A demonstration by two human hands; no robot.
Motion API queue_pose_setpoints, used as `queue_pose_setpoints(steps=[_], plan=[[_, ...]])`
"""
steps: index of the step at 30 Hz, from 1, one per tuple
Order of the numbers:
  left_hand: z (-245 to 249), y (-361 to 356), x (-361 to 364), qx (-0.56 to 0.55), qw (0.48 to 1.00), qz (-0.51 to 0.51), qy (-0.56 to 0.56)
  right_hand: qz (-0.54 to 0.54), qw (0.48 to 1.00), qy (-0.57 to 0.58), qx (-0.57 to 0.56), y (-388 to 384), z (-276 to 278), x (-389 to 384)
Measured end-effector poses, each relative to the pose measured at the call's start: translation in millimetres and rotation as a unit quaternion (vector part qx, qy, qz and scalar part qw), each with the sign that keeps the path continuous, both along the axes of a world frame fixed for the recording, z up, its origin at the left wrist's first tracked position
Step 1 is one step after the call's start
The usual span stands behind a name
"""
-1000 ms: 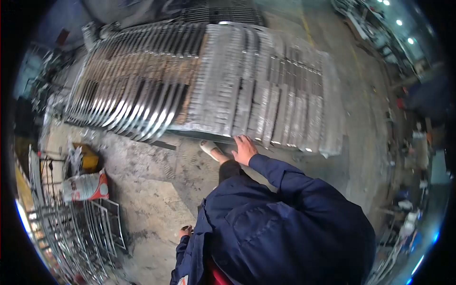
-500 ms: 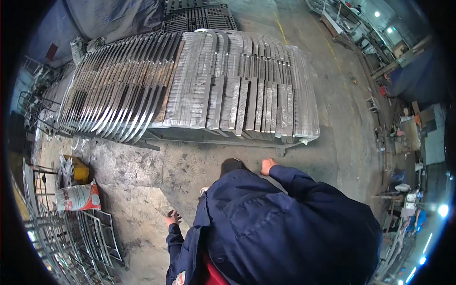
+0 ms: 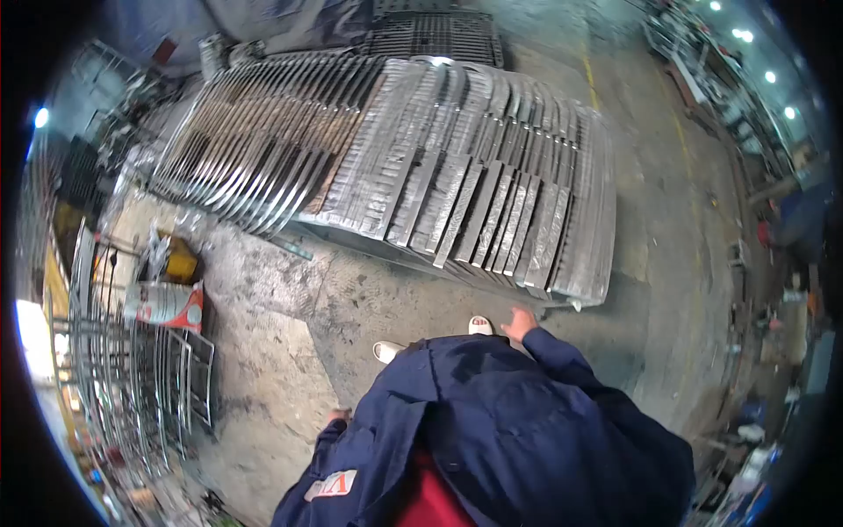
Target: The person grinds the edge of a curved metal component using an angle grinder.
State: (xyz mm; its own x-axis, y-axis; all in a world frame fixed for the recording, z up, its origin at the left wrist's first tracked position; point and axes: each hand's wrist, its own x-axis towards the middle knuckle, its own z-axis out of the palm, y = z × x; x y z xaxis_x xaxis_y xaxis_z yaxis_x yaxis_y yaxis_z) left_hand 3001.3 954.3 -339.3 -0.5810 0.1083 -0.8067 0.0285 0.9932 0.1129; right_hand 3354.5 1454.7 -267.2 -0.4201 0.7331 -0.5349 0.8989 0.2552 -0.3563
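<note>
My right hand point(image 3: 520, 324) hangs past its dark blue sleeve, beside my light shoe point(image 3: 480, 325) and just below the near right corner of a long stack of metal pieces point(image 3: 492, 206). Nothing shows in it, and its fingers are somewhat apart. My left hand point(image 3: 339, 415) is low on the left over the floor, partly hidden by its sleeve, its fingers too small and blurred to judge. Short flat metal bars lie on the right part of the stack; curved metal strips point(image 3: 255, 149) cover the left part.
Metal frames point(image 3: 132, 378) stand at the left, with a white and red sack point(image 3: 165, 305) and a yellow container point(image 3: 180, 260) by them. Behind the stack is a dark metal grid point(image 3: 435, 39). Benches and clutter line the right side.
The view has turned, so the stack appears tilted and farther right. Both light shoes now show. My right hand has opened from a closed shape; my left hand is more hidden by its sleeve.
</note>
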Motion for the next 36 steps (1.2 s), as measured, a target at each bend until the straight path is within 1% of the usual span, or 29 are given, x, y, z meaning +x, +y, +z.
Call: queue_pose_setpoints(steps=[3, 4, 5, 7, 8, 9, 10, 11, 12, 14, 16, 18, 19, 20, 21, 22, 23, 24, 25, 26, 27, 28, 29, 30, 31, 33, 34, 35, 36], plan=[[1.3, 68.0, 17.9, 0.043, 0.999, 0.002, 0.013, -0.004, 1.000, 0.030, 0.007, 7.3, -24.6, 63.4], [-59.7, 68.2, 6.3, 0.035, 0.994, -0.085, 0.054, -0.007, 1.000, 0.022, 0.003, 12.0, -34.3, 82.9], [-33.9, 104.5, 19.3, 0.113, 0.990, 0.071, 0.037, -0.008, 1.000, 0.015, 0.000, 16.1, -43.2, 100.9], [-11.5, 164.8, 24.5, 0.146, 0.986, 0.009, 0.084, -0.020, 0.998, -0.009, -0.051, 26.9, -43.0, 128.5], [-1.0, 190.2, 28.6, 0.173, 0.974, -0.044, 0.136, -0.016, 0.999, -0.025, -0.046, 31.4, -37.1, 136.4], [53.9, 228.5, 40.4, 0.178, 0.965, -0.094, 0.169, -0.006, 0.998, -0.041, -0.040, 34.4, -33.3, 141.0], [65.3, 246.3, 45.5, 0.180, 0.960, -0.100, 0.188, 0.004, 0.999, -0.031, -0.032, 38.1, -39.0, 149.3], [81.0, 259.4, 50.0, 0.216, 0.954, -0.084, 0.189, 0.015, 0.999, -0.019, -0.025, 45.3, -45.0, 151.0], [103.8, 270.7, 53.4, 0.214, 0.953, -0.092, 0.192, 0.018, 0.998, -0.028, -0.054, 53.9, -34.8, 144.3], [126.5, 273.0, 57.9, 0.235, 0.953, -0.047, 0.185, 0.049, 0.997, -0.031, -0.059, 69.2, -32.8, 128.4], [133.8, 255.3, 57.8, 0.231, 0.954, -0.022, 0.192, 0.069, 0.994, -0.044, -0.067, 80.6, -35.6, 104.7], [127.7, 219.6, 62.5, 0.215, 0.950, 0.033, 0.224, 0.140, 0.989, 0.018, -0.053, 94.5, -38.1, 75.9], [122.1, 197.3, 66.5, 0.186, 0.953, 0.056, 0.231, 0.146, 0.988, 0.016, -0.055, 97.8, -39.9, 60.0], [112.0, 170.3, 71.7, 0.160, 0.955, 0.079, 0.236, 0.180, 0.981, 0.050, -0.051, 102.9, -41.4, 41.2], [85.7, 133.9, 77.4, 0.140, 0.957, 0.111, 0.227, 0.213, 0.972, 0.085, -0.044, 110.2, -41.1, 19.5], [66.0, 98.4, 88.2, 0.111, 0.959, 0.141, 0.218, 0.216, 0.972, 0.081, -0.040, 115.7, -33.5, -4.6], [46.5, 63.8, 101.3, 0.050, 0.967, 0.126, 0.216, 0.244, 0.963, 0.052, -0.102, 117.0, -14.7, -33.6], [31.0, 31.8, 114.6, 0.002, 0.970, 0.186, 0.157, 0.268, 0.949, 0.022, -0.162, 115.0, 1.9, -60.4], [29.0, 7.7, 129.8, -0.043, 0.968, 0.217, 0.115, 0.270, 0.950, 0.017, -0.157, 110.8, 14.7, -83.3], [-35.6, -52.5, 148.9, -0.062, 0.972, 0.217, 0.066, 0.225, 0.946, 0.033, -0.231, 104.5, 26.6, -107.6], [-26.5, -65.9, 165.0, -0.066, 0.962, 0.262, 0.024, 0.180, 0.935, 0.050, -0.301, 98.4, 33.1, -130.1], [-21.3, -74.6, 180.5, -0.074, 0.933, 0.353, -0.009, 0.220, 0.938, 0.100, -0.251, 92.0, 29.8, -147.7], [11.7, -62.8, 183.8, -0.133, 0.944, 0.303, 0.009, 0.231, 0.937, 0.099, -0.244, 87.2, 28.4, -167.5], [34.6, -56.7, 180.2, -0.143, 0.941, 0.307, -0.005, 0.229, 0.942, 0.072, -0.236, 82.6, 21.4, -182.6], [17.7, -67.6, 185.6, -0.166, 0.925, 0.342, 0.017, 0.229, 0.945, 0.046, -0.228, 77.9, 13.9, -196.3], [26.6, -74.6, 160.7, -0.112, 0.914, 0.390, -0.011, 0.247, 0.949, -0.058, -0.188, 68.7, -2.2, -223.4], [30.2, -71.4, 134.9, -0.107, 0.906, 0.410, -0.006, 0.297, 0.937, -0.101, -0.154, 64.6, -13.6, -235.2], [34.7, -68.9, 105.6, -0.061, 0.894, 0.444, 0.003, 0.349, 0.919, -0.143, -0.117, 61.5, -23.7, -252.0], [39.7, -74.9, 82.8, -0.017, 0.878, 0.478, 0.013, 0.370, 0.906, -0.167, -0.118, 58.2, -29.1, -267.6]])
